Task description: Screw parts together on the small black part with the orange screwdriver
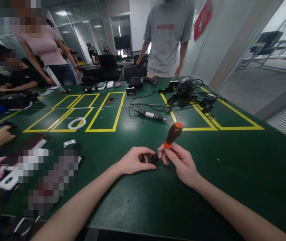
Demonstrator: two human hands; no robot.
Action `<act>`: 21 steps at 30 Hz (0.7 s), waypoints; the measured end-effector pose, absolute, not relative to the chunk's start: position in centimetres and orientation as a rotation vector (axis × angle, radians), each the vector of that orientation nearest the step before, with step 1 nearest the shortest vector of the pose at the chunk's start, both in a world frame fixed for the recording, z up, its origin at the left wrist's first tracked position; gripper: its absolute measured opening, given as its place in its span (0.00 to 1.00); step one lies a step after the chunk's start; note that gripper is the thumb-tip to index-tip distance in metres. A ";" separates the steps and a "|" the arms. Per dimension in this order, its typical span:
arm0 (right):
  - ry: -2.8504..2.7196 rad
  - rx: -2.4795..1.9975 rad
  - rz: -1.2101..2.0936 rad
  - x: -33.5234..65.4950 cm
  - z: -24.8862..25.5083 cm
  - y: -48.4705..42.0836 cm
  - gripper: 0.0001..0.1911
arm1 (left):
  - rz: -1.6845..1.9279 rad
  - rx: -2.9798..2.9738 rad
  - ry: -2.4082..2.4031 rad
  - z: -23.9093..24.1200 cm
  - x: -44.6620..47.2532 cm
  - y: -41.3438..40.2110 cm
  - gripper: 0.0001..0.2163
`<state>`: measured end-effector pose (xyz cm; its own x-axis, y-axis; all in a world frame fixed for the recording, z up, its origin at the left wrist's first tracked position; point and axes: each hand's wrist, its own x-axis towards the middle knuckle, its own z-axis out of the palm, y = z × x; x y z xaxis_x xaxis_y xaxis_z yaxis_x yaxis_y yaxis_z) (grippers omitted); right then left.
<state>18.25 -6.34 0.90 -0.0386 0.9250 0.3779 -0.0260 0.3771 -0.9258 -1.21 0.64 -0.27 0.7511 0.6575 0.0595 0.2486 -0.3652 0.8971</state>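
My left hand (134, 160) pinches a small black part (154, 158) and steadies it on the green table (208, 167). My right hand (179, 160) grips a screwdriver with a black and orange handle (173, 134). The handle points up and away, and its tip comes down onto the black part. The two hands almost touch over the part, near the middle of the table's front half.
An electric screwdriver (151, 115) with its cable lies beyond my hands. A tangle of black cables and chargers (186, 92) sits far right, a white ring (77, 123) far left. Yellow tape boxes mark the table. Other people stand and sit at the far and left sides.
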 end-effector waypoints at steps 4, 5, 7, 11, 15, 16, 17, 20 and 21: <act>-1.327 -0.900 0.968 17.9 0.7 -6.3 0.18 | 0.489 1.938 0.698 0.1 -1.2 0.6 0.16; -1.304 -0.912 0.981 17.9 0.8 -6.3 0.18 | 0.491 1.938 0.700 0.2 -1.2 0.6 0.16; -1.281 -0.950 0.990 17.8 1.0 -6.2 0.18 | 0.499 1.942 0.701 0.1 -1.2 0.6 0.17; -1.351 -0.952 0.874 17.9 1.6 -6.2 0.16 | 0.507 1.923 0.704 -0.3 -1.2 0.7 0.18; -1.442 -0.906 0.804 17.8 2.1 -6.3 0.15 | 0.505 1.927 0.690 -0.4 -1.2 0.8 0.17; -1.458 -0.916 0.805 17.8 2.1 -6.3 0.15 | 0.502 1.934 0.685 -0.5 -1.3 0.8 0.16; -1.471 -0.926 0.815 17.8 2.1 -6.3 0.15 | 0.501 1.938 0.684 -0.5 -1.3 0.9 0.16; -1.464 -0.907 0.889 17.9 1.9 -6.3 0.16 | 0.496 1.943 0.693 -0.4 -1.2 0.9 0.16; -1.447 -0.892 0.918 17.9 1.8 -6.3 0.16 | 0.493 1.946 0.697 -0.3 -1.2 0.9 0.16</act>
<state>17.91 -6.28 1.81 -0.0648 0.9126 0.4036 0.0236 0.4057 -0.9137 -1.24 0.92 -0.31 0.7537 0.6556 0.0453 0.2612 -0.3622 0.8948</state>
